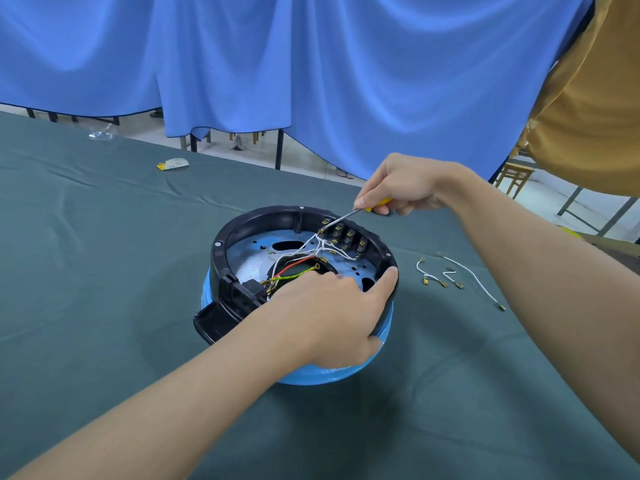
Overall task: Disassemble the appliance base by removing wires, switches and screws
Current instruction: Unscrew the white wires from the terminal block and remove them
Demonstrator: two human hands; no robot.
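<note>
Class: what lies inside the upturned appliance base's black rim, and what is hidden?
Inside the appliance base: white wires, a red wire, a green-yellow wire, brass terminals and a perforated metal plate. The left-hand grip covers the near part, so that is unseen.

The left hand (332, 313) is gripping the near rim of the upturned appliance base (221, 258), which is sitting on the green-covered worktop (104, 237). The right hand (405, 185) is holding a yellow-handled screwdriver (341, 218), its tip reaching the row of switches (349, 237) at the far rim, where white wires (311, 249) are running inward. Loose white wires (450, 273) are lying on the worktop to the right, apart from the base.
</note>
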